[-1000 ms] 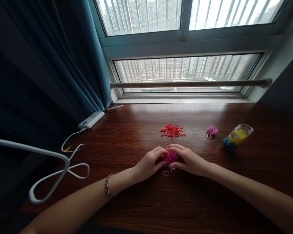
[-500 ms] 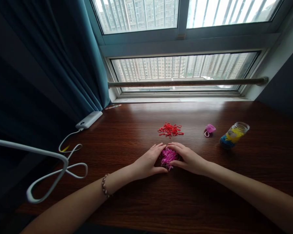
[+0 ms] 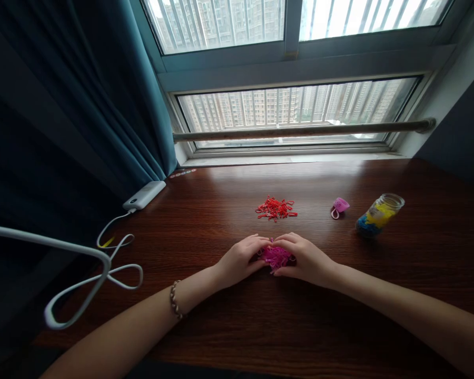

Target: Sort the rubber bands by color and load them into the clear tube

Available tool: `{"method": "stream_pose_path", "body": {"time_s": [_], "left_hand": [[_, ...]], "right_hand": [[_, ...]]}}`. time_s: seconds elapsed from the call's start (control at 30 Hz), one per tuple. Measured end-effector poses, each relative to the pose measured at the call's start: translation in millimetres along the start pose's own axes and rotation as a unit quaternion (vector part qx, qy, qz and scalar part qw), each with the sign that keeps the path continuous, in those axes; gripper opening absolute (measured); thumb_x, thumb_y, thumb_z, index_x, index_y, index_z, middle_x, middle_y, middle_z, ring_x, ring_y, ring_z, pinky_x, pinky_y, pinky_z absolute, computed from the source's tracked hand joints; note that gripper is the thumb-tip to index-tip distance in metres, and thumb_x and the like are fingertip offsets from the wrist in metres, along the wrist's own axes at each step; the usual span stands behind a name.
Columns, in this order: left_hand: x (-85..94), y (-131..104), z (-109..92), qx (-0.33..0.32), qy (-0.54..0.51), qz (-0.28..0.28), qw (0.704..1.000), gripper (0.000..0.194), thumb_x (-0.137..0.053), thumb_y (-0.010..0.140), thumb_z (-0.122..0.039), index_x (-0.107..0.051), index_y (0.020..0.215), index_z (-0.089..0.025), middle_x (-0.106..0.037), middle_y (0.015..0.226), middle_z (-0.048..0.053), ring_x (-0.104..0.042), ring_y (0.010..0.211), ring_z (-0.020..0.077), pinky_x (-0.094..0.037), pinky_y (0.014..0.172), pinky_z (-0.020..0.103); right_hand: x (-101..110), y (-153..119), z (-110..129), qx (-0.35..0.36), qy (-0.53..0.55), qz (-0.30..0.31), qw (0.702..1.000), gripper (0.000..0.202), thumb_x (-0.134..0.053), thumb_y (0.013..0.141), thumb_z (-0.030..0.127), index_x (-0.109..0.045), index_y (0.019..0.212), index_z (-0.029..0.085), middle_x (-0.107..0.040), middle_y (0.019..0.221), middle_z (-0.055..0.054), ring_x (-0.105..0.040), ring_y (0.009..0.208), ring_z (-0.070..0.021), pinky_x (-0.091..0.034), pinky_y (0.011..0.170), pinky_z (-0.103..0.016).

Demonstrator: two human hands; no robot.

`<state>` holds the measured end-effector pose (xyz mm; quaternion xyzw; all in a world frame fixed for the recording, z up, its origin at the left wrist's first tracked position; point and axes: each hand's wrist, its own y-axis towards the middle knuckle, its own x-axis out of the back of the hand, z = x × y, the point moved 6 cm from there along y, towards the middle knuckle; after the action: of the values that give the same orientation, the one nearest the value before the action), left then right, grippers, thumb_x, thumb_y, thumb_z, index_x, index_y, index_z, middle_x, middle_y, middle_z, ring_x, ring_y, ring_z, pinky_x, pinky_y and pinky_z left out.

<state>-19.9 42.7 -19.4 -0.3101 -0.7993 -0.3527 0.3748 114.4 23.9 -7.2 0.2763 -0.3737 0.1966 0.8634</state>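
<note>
A small heap of pink clip-like pieces [image 3: 277,258] lies on the dark wooden table [image 3: 221,326]. My left hand [image 3: 243,259] curves around the heap's left side, thumb and fingers apart, touching its edge. From the right, my right hand [image 3: 306,260] cups the heap the same way, its fingers spread from the thumb. The fingertips of both hands nearly meet at the far side of the heap. Just beyond them is a loose pile of red pieces [image 3: 275,208].
A pink cap with a loop [image 3: 341,205] lies at the right, beside a glass jar [image 3: 380,215] holding yellow and blue pieces. At the left are a white power bank [image 3: 144,195], a looping white cable [image 3: 102,257] and a blue curtain [image 3: 142,105]. A window stands behind the table.
My left thumb has moved up and in against the pink heap. The heap looks slightly more gathered and has shifted a little to the right. The camera view has tilted slightly.
</note>
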Motion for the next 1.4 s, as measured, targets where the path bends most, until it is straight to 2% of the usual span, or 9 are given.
{"method": "stream_pose_path", "body": {"time_s": [0.17, 0.47, 0.6, 0.7, 0.77, 0.87, 1.03, 1.2, 1.4], "left_hand": [[1.4, 0.1, -1.5, -0.016, 0.018, -0.009, 1.0, 0.032, -0.053, 0.08, -0.029, -0.051, 0.109, -0.017, -0.059, 0.11, 0.008, -0.052, 0.106, 0.0183, -0.033, 0.1, 0.039], [4.2, -0.4, -6.8, -0.049, 0.09, -0.014, 0.995, 0.028, -0.052, 0.081, -0.033, -0.054, 0.106, -0.02, -0.061, 0.105, 0.006, -0.047, 0.112, 0.0194, -0.029, 0.1, 0.041], [8.0, 2.0, -9.2, -0.053, 0.12, -0.006, 0.991, 0.04, -0.055, 0.076, -0.043, -0.053, 0.108, -0.02, -0.059, 0.108, 0.008, -0.045, 0.112, 0.0233, -0.029, 0.099, 0.044], [13.1, 3.9, -10.1, -0.036, 0.15, -0.012, 0.988, 0.049, -0.057, 0.07, -0.052, -0.055, 0.104, -0.017, -0.059, 0.1, 0.01, -0.05, 0.1, 0.025, -0.039, 0.088, 0.041], [14.5, 4.3, -8.3, -0.008, 0.17, -0.009, 0.985, 0.049, -0.055, 0.069, -0.055, -0.058, 0.097, -0.015, -0.058, 0.088, 0.009, -0.053, 0.084, 0.0221, -0.044, 0.076, 0.036], [12.6, 4.0, -4.7, 0.027, 0.175, 0.01, 0.984, 0.049, -0.052, 0.069, -0.058, -0.059, 0.091, -0.014, -0.055, 0.079, 0.007, -0.051, 0.071, 0.0181, -0.045, 0.065, 0.031], [7.9, 4.8, -4.4, 0.005, 0.128, 0.029, 0.991, 0.041, -0.052, 0.074, -0.05, -0.058, 0.094, -0.015, -0.056, 0.084, 0.007, -0.052, 0.077, 0.0178, -0.044, 0.07, 0.03], [3.7, 4.5, -7.0, -0.039, 0.086, 0.037, 0.995, 0.031, -0.051, 0.08, -0.038, -0.056, 0.102, -0.017, -0.058, 0.093, 0.008, -0.052, 0.084, 0.0178, -0.044, 0.076, 0.031], [0.1, 4.2, -9.9, -0.06, 0.077, 0.04, 0.994, 0.025, -0.048, 0.083, -0.029, -0.054, 0.104, -0.017, -0.059, 0.096, 0.007, -0.053, 0.09, 0.0174, -0.043, 0.081, 0.032]], "right_hand": [[0.3, 0.9, -5.4, -0.026, 0.0, -0.026, 0.999, 0.015, -0.057, 0.075, 0.019, -0.061, 0.089, 0.018, -0.061, 0.089, -0.006, -0.056, 0.081, -0.0163, -0.045, 0.073, -0.027], [21.2, 5.6, -14.8, -0.071, 0.06, -0.059, 0.994, 0.008, -0.057, 0.074, 0.019, -0.065, 0.075, 0.015, -0.063, 0.068, -0.002, -0.055, 0.06, -0.0104, -0.043, 0.057, -0.021], [25.7, 5.0, -20.4, -0.089, 0.094, -0.063, 0.989, 0.012, -0.057, 0.074, 0.022, -0.065, 0.077, 0.015, -0.064, 0.069, -0.002, -0.057, 0.06, -0.0109, -0.046, 0.056, -0.021], [28.5, 5.0, -23.8, -0.097, 0.111, -0.054, 0.988, 0.013, -0.057, 0.074, 0.025, -0.065, 0.076, 0.015, -0.064, 0.069, -0.003, -0.058, 0.06, -0.0114, -0.047, 0.057, -0.022], [30.8, 5.2, -24.2, -0.099, 0.116, -0.041, 0.988, 0.014, -0.057, 0.073, 0.025, -0.066, 0.076, 0.014, -0.064, 0.068, -0.003, -0.058, 0.06, -0.0114, -0.047, 0.057, -0.022], [34.5, 5.1, -23.4, -0.104, 0.094, -0.021, 0.99, 0.014, -0.057, 0.074, 0.024, -0.066, 0.077, 0.014, -0.063, 0.068, -0.003, -0.057, 0.06, -0.0109, -0.046, 0.056, -0.021], [31.4, 1.4, -24.9, -0.122, -0.002, 0.024, 0.992, 0.02, -0.065, 0.068, 0.029, -0.065, 0.081, 0.014, -0.061, 0.067, -0.003, -0.052, 0.056, -0.0109, -0.042, 0.052, -0.022], [17.7, -1.1, -17.1, -0.088, -0.02, 0.04, 0.995, 0.024, -0.065, 0.069, 0.032, -0.065, 0.086, 0.015, -0.059, 0.073, -0.004, -0.053, 0.061, -0.0122, -0.041, 0.056, -0.022], [8.4, -0.2, -6.9, -0.06, -0.017, 0.022, 0.998, 0.009, -0.06, 0.073, 0.021, -0.066, 0.077, 0.016, -0.058, 0.07, -0.003, -0.05, 0.059, -0.0104, -0.039, 0.055, -0.021]]}}
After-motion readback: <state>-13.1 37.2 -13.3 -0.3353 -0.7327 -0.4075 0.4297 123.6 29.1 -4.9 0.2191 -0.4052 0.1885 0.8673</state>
